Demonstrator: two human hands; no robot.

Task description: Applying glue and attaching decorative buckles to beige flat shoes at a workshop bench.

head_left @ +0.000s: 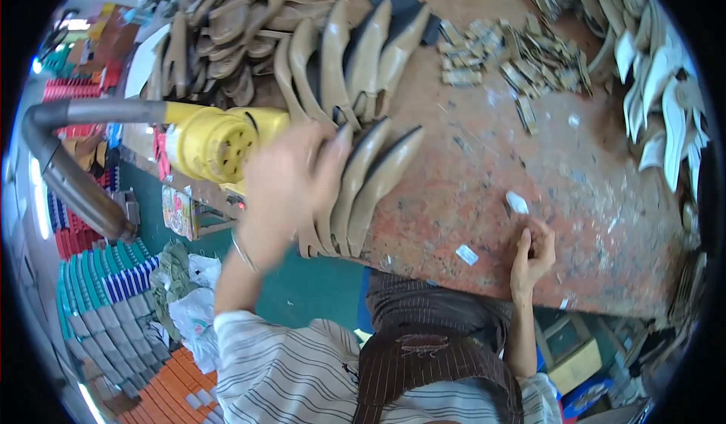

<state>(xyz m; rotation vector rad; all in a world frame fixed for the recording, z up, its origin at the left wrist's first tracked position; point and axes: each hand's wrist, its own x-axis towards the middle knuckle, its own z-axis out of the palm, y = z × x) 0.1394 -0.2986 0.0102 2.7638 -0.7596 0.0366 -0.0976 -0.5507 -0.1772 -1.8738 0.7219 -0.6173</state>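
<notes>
My left hand (295, 170) is smeared by motion above the near row of beige pointed shoe uppers (370, 189), on the left part of the worktable (469, 167). Whether its fingers grip one of the uppers cannot be made out. Behind that row lies another group of beige pointed shoe uppers (336, 53), toes toward the far side. My right hand (533, 257) rests by the table's near edge, fingers loosely curled and thumb apart, nothing visible in it. Just beyond its fingertips lies a small white piece (517, 201).
Left of my left hand, a yellow round-housed device (215, 144) hangs on a grey bent pipe (94, 148). Small beige strips (544, 61) lie in a heap at the back. White and beige shoe parts (665, 114) fill the right edge. Stacked colored crates (106, 273) stand left on the floor.
</notes>
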